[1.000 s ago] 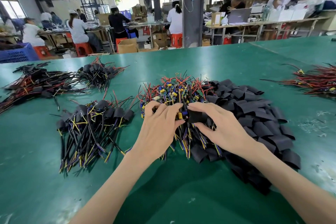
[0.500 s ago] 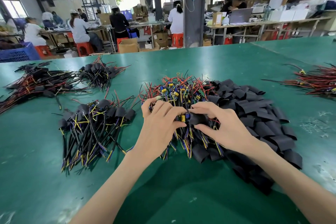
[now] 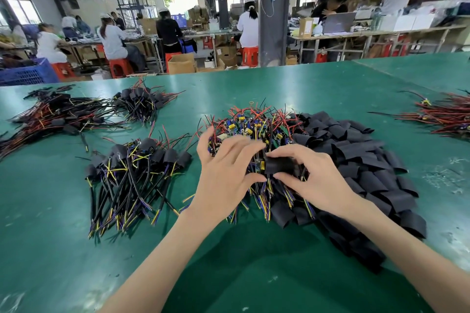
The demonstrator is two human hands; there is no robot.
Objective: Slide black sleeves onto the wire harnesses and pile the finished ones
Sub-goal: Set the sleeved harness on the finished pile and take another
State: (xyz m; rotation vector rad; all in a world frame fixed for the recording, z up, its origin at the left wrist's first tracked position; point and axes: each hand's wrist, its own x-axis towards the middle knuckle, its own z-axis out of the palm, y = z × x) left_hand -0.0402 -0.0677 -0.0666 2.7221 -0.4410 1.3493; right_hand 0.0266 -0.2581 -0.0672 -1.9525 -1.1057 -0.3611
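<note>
1. At the centre of the frame the left hand (image 3: 226,173) and right hand (image 3: 315,180) meet above the green tabletop (image 3: 254,274), over the near edge of a heap of bare harnesses (image 3: 254,122).
2. The right hand's grip is narrow: thumb below and forefinger above pinch a black sleeve (image 3: 278,165).
3. The left hand's grip closes on a wire harness (image 3: 261,166). Thumb and forefinger hold its end, where a small yellow part shows right at the sleeve's mouth. Whether any of it is inside the sleeve cannot be told.
4. Right of the hands a broad heap of loose sleeves (image 3: 361,160) touches the bare harnesses.
5. Left of centre lies the finished pile (image 3: 132,173), sleeved ends toward the top of the frame and wire tips toward the bottom.
6. At upper left lie further sleeved bundles (image 3: 76,114), apart from the finished pile.
7. At the right edge lies a red-wired bundle (image 3: 442,117), well apart from the hands.
</note>
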